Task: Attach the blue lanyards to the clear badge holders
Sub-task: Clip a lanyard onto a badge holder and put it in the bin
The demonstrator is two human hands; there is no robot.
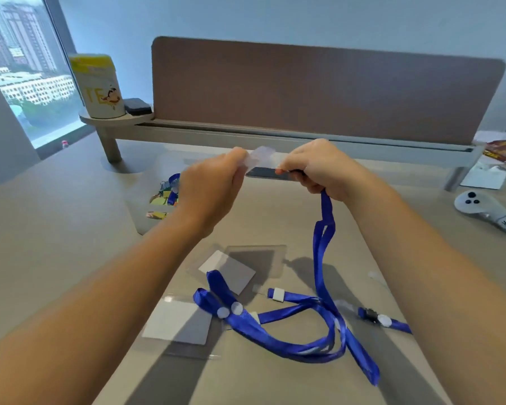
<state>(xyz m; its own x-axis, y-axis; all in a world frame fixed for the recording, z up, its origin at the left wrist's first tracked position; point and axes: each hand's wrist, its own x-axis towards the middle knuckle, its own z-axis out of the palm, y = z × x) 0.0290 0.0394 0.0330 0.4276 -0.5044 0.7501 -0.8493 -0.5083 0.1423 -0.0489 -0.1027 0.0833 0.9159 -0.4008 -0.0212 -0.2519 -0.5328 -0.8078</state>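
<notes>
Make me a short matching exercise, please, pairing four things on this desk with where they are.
Things:
1. white mug
2. white controller
3. clear badge holder
4. loose blue lanyards

Places:
A. far right of the desk
B. flat on the desk near the camera
C. raised shelf, far left
D. held up between both hands

Pairs: 1-C, 2-A, 3-D, 4-B

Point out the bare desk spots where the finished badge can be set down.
Free: the desk left of the left hand, and the patch between the hanging lanyard and the white controller. Crowded: the near middle, where the badge holders and loose lanyards lie tangled, and the clear box behind the left hand.
</notes>
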